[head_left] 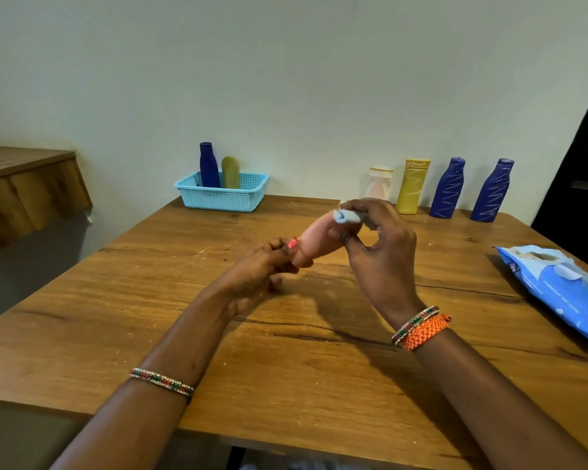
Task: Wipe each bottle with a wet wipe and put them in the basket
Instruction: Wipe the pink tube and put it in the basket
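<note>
Over the table [150, 300], the left hand [262, 266] grips a pink bottle [314, 239] by its cap end while the right hand [377, 239] pinches a wipe [348, 217] against its base; that narrow, damp hold could let it slip.

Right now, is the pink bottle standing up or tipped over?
Tipped. The left hand holds the pink bottle slanted above the table.
</note>
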